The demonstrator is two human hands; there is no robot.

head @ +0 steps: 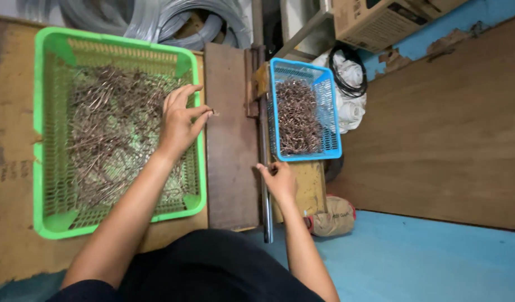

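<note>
My left hand (182, 120) hovers over the right rim of a green mesh basket (42, 140) full of thin rusty wire pieces (109, 128). Its thumb and forefinger pinch one small wire piece (213, 112) just past the rim. My right hand (280, 180) grips a long metal rod (265, 212) that runs along the right edge of a dark wooden board (229, 156). Just beyond that hand sits a blue mesh basket (331, 112) heaped with bent wire hooks (296, 117).
Coils of grey wire (157, 19) lie at the back. A cardboard box (380, 22) sits at the top right, with a white sack and black cable (350, 84) below it. A small sack (333, 215) lies on the blue floor (425, 257). A brown wooden panel (448, 134) fills the right.
</note>
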